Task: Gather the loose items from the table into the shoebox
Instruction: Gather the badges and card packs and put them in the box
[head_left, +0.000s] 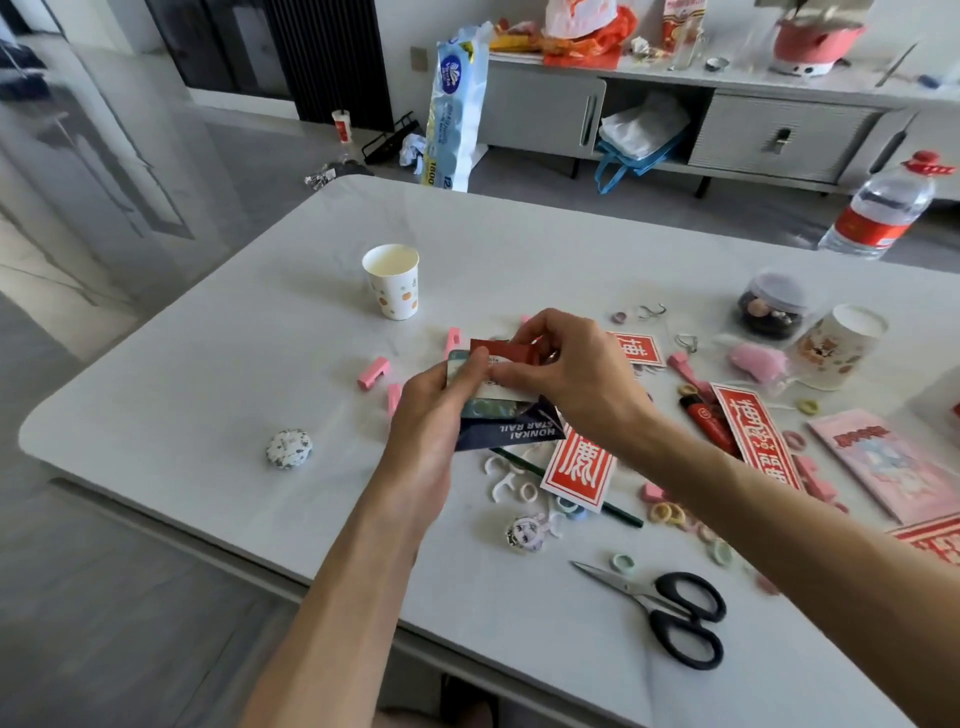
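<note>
Over the middle of the white table (208, 395), my left hand (431, 415) grips a stack of cards (506, 428) with a dark blue one on the bottom. My right hand (566, 374) pinches a red card (501, 349) at the top of that stack. Loose items lie around: pink clips (373, 372), red paper cutouts (579, 470), small hair ties (667, 513), white hooks (501, 488), a red lighter (706, 421), black scissors (670, 613) and a round badge (525, 532). No shoebox is in view.
A patterned paper cup (393, 280) stands behind my hands. A speckled round item (289, 448) lies at the left. At the right are a tipped cup (836, 345), a dark jar (773, 306), a pink booklet (883, 462) and a water bottle (883, 208). The table's front edge is near me.
</note>
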